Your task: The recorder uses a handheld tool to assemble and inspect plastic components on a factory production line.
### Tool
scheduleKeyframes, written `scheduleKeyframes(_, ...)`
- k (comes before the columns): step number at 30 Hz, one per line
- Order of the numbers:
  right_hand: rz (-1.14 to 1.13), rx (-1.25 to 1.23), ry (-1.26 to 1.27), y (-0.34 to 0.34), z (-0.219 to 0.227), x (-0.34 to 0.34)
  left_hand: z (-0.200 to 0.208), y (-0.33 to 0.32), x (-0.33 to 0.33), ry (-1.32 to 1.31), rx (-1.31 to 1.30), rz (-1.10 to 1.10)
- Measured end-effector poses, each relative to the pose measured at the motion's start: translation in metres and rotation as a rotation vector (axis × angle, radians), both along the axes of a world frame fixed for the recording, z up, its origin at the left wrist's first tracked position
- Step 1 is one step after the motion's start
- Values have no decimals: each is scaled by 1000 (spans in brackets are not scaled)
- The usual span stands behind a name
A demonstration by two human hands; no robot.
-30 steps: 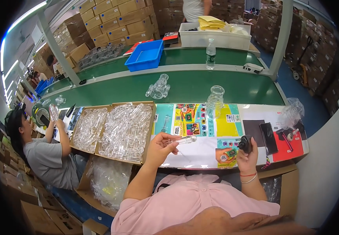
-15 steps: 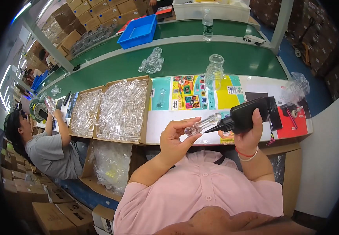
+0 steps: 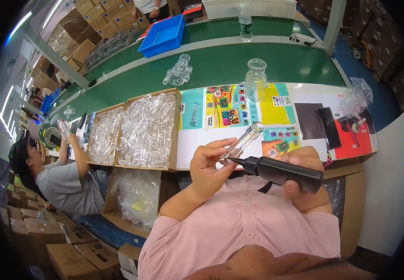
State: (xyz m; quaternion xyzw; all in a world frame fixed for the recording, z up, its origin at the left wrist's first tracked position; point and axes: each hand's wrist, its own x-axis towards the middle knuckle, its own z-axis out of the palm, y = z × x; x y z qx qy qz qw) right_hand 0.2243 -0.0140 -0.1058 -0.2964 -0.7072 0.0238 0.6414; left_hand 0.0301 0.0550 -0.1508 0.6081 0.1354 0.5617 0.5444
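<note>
Head view: left hand (image 3: pixel 210 164) pinching clear tube (image 3: pixel 245 141) by lower end, above white worktop (image 3: pixel 192 148). Right hand (image 3: pixel 307 170) wrapped round black bottle (image 3: pixel 286 173), nozzle (image 3: pixel 238 161) right at tube's held end; can't tell if touching. Danger: over-hard squeeze could spill onto fingers; loose pinch could let smooth tube slip. Tube's long axis slants, rounded end up-right, away from body; nozzle points left, slightly up.

The print-covered worktable (image 3: pixel 192 156) bears two cardboard trays (image 3: pixel 175 133), a clear tube (image 3: pixel 194 115) and a dark phone (image 3: pixel 328 129).
</note>
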Motion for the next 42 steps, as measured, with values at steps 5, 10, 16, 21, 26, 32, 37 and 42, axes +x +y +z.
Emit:
scheduleKeyframes(5, 10, -49, 12, -5, 4, -2, 0, 0, 1, 17, 82, 0)
scheduleKeyframes(10, 53, -96, 91, -1, 1, 4, 0, 1, 2, 7, 160, 30)
scheduleKeyframes(16, 82, -309, 432, 1, -10, 3, 3, 0, 3, 72, 176, 43)
scheduleKeyframes(21, 128, -422, 562, 0, 0, 1, 3, -1, -1, 189, 231, 80)
scheduleKeyframes(26, 123, -463, 473, -1, -7, 12, 3, 0, -3, 278, 243, 99)
scheduleKeyframes(32, -19, -206, 39, -6, 14, 16, 8, 3, -2, 308, 386, 221)
scheduleKeyframes(37, -71, 19, -160, -13, 20, 9, 13, 7, -2, 352, 494, 309)
scheduleKeyframes(42, 11, -85, -219, -22, 20, 6, 18, 6, -4, 399, 454, 297)
